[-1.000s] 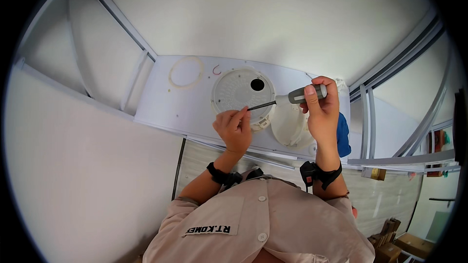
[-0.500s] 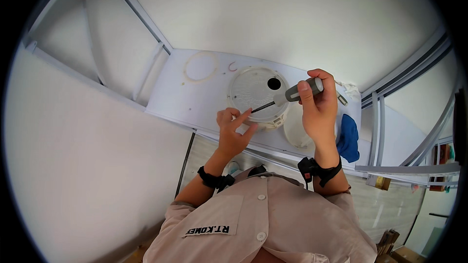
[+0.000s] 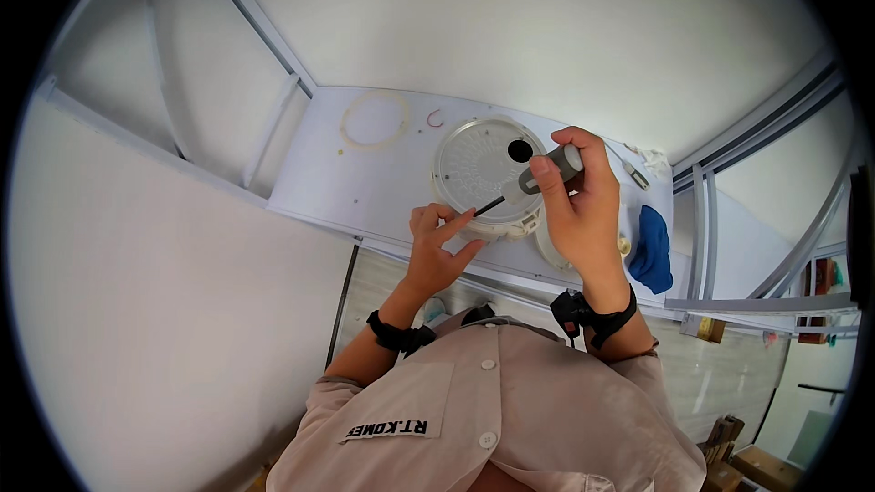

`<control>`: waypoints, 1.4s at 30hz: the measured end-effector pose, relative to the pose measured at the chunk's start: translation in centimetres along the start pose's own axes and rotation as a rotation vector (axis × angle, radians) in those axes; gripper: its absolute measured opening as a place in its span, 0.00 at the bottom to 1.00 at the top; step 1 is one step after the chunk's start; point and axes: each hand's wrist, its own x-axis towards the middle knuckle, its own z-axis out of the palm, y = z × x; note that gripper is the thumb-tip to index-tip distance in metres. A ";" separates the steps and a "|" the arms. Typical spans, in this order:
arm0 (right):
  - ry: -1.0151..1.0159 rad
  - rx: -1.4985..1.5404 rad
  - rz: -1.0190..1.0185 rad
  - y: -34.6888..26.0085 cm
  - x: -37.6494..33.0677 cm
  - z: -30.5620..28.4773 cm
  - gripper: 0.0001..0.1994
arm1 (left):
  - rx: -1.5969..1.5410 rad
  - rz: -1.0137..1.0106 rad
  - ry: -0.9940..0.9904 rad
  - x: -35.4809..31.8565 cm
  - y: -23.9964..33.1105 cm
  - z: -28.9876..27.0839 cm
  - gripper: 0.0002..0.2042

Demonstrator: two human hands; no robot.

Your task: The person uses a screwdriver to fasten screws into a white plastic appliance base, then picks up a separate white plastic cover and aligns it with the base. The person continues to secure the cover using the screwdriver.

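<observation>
A round off-white housing point(image 3: 474, 164) sits on the white bench, with embossed lines and a black round hole point(image 3: 519, 150) on its top face. My right hand point(image 3: 588, 210) is closed around the thick grey handle of a screwdriver point(image 3: 543, 173). Its dark shaft slants down and left to the housing's near-left rim. Beside that tip is my left hand point(image 3: 439, 241), index finger stretched to the shaft's end and thumb held apart. Whether the tip sits on a screw is too small to tell. A second off-white round part point(image 3: 550, 244) lies partly hidden by my right hand.
On the bench's left lie a pale thin ring point(image 3: 408, 118) and a curved red wire point(image 3: 429, 117). Toward the right are a blue cloth point(image 3: 652, 253), another screwdriver point(image 3: 636, 176) and a crumpled white cloth point(image 3: 655, 160). Grey frame rails point(image 3: 706, 228) stand at the bench's right end.
My right hand and the screwdriver have shifted a little left. The housing has turned or shifted slightly to the right in the picture, and my left index finger stays by the tip.
</observation>
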 end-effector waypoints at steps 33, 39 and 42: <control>-0.189 -0.510 -0.450 -4.1 -0.7 3.2 0.38 | 0.093 0.289 0.040 3.2 -2.2 -1.6 0.07; -0.105 -0.089 -0.424 -5.2 -0.8 4.2 0.34 | 0.068 0.279 -0.013 3.4 -2.6 -1.6 0.08; -0.196 -0.032 -0.416 -4.8 -0.9 3.8 0.32 | -0.020 0.201 -0.055 3.9 -2.7 -1.9 0.08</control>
